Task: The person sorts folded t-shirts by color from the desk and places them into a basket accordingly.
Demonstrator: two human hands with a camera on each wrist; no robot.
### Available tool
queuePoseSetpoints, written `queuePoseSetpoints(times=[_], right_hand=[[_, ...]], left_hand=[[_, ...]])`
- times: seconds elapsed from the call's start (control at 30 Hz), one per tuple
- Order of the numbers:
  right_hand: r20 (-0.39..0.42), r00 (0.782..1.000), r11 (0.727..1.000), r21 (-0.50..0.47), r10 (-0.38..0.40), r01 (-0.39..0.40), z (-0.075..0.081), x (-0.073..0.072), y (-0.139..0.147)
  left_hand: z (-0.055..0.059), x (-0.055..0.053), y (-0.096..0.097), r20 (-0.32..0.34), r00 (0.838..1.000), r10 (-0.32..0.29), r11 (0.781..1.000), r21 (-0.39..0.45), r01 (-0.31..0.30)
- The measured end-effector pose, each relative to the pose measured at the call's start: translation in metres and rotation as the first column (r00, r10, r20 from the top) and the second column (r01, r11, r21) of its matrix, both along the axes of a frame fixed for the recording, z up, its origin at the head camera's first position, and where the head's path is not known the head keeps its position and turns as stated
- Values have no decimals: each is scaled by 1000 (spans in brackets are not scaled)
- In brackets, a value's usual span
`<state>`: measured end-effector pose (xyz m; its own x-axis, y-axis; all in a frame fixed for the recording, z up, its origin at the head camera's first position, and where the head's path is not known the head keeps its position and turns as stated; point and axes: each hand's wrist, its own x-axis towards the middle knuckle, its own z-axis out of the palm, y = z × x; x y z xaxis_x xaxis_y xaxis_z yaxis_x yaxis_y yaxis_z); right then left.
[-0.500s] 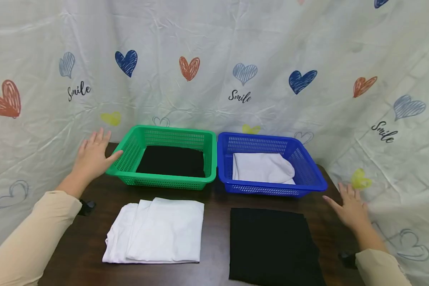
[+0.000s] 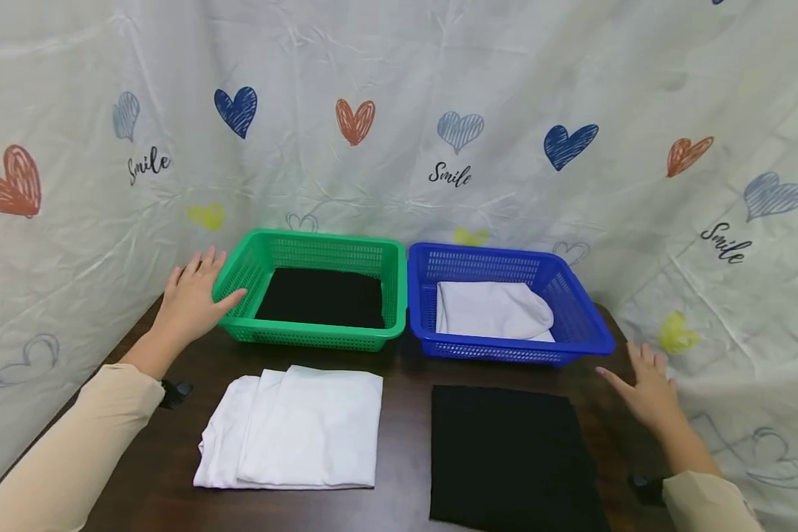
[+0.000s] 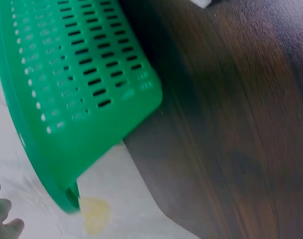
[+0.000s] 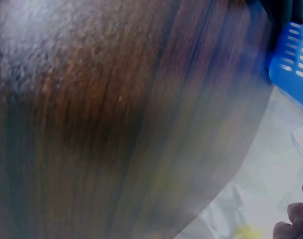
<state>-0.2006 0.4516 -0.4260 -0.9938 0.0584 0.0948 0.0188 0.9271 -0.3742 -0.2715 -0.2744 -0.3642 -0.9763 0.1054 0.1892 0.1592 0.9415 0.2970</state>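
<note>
Left grip (image 2: 193, 301), right grip (image 2: 649, 390) — outspread

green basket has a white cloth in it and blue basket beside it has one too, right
Not quite: the green basket holds a black cloth, as the head view shows. The blue basket beside it does hold a white cloth.

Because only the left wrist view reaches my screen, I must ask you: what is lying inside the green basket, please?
Observer: Inside the green basket lies a black cloth.
Operator: Thank you. Does something stand beside this basket?
Observer: Yes, a blue basket stands close beside it, on the right.
Operator: And is something being held over on that side?
Observer: No, the right hand has its fingers extended and holds nothing.
</note>
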Motion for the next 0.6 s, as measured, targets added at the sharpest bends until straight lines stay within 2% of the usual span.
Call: queuePoseSetpoints(times=[0.1,0.4,0.6], right_hand=[[-8,1000,1000,-4,2,-2,-3,-2,-1],[-3,1000,998,-54,22,-22,-3,-5,-7],[77,996,994,-105,38,-30,-5,-1,-15]], left_hand=[[-7,-3,7,-2,1000,-10,1000,3,10],[-8,-2,24,-8,999,-32,999,38,33],[-10,-2,35,23,998,-53,998,32,53]])
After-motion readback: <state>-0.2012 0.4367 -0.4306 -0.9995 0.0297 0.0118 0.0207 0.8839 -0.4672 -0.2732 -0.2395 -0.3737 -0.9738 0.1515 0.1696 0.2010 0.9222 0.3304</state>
